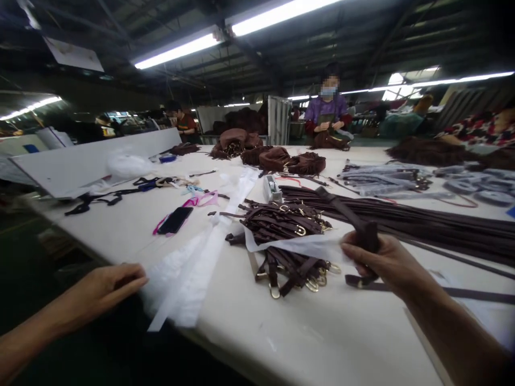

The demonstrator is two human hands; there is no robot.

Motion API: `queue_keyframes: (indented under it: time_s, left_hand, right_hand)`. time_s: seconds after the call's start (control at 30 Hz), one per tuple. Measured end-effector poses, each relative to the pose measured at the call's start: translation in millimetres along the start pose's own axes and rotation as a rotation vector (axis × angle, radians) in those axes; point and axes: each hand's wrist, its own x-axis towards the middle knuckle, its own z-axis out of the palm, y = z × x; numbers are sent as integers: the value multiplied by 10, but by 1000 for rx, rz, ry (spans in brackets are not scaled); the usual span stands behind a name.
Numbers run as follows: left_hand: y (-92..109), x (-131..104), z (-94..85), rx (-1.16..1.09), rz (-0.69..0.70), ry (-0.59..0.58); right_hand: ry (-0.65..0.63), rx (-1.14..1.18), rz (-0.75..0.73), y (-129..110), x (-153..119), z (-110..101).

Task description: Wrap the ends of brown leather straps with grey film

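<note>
My right hand (380, 262) is closed round a folded dark brown strap (352, 214), whose end sticks up and to the left. A translucent white strip (298, 245) runs leftward from this hand, across a pile of brown straps (285, 220) with gold-coloured buckles and rings. On the left, my left hand (115, 287) has thumb and fingers drawn together at the near table edge. Its fingertips are by the edge of some white plastic strips (185, 273) that hang over that edge. Whether anything is pinched there is too small to tell.
A phone (175, 220) lies on the white table (257, 327). A tape dispenser (272, 190) stands behind the strap pile. Long brown straps (422, 225) stretch to the right, before plastic-wrapped bundles (386, 177). Brown fringed bags (273, 159) lie farther back, where a masked person (328, 115) handles one.
</note>
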Motion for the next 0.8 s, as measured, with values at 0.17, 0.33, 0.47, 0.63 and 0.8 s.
queue_keyframes:
  time_s: [0.17,0.33,0.47,0.63,0.8]
  left_hand:
    - [1102,333,276,-163,249,43]
    - [2185,1024,1000,-713,571,-426]
    - [2430,1114,1389,-1029,358,-582]
    - [2228,976,1502,-1093,195,-439]
    - [2175,805,1531,-1078,183,-257]
  right_hand:
    - [-189,-73,-1,-52,28,249]
    - [-105,-99,12,-87,-128,225]
    - [-59,-13,36,-4,-210,160]
    - [-164,23,36,127,-142,229]
    - [-266,-59,-48,191,-91,442]
